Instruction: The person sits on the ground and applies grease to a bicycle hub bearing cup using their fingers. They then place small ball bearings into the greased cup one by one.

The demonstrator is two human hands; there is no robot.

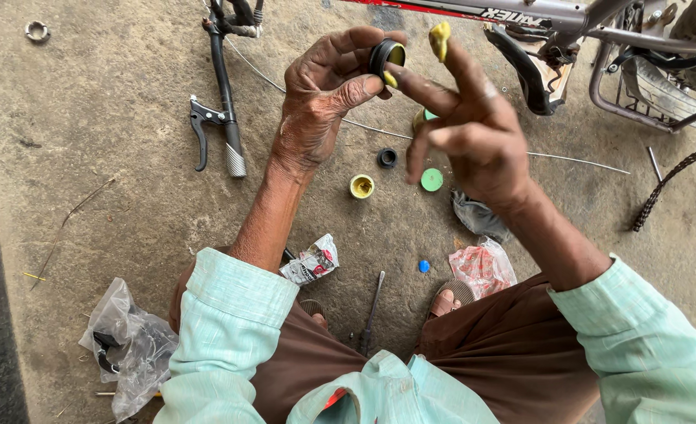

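My left hand (324, 94) is raised over the concrete floor and pinches a small black ring-shaped cup (386, 56) smeared with yellow grease. My right hand (466, 118) is beside it with fingers spread. One fingertip touches the cup's lower edge, and another raised fingertip carries a blob of yellow grease (440, 38). Below the hands on the floor lie a second black ring part (387, 158), a small round tin of yellow grease (361, 186) and a green lid (432, 180).
A bicycle handlebar with a brake lever (221, 126) lies at the left. The bike frame (552, 16) and a chain (670, 184) are at the top right, and a thin cable (576, 161) crosses the floor. Plastic bags (128, 341), wrappers (310, 263), a screwdriver (373, 302) and my sandalled feet (446, 298) are near.
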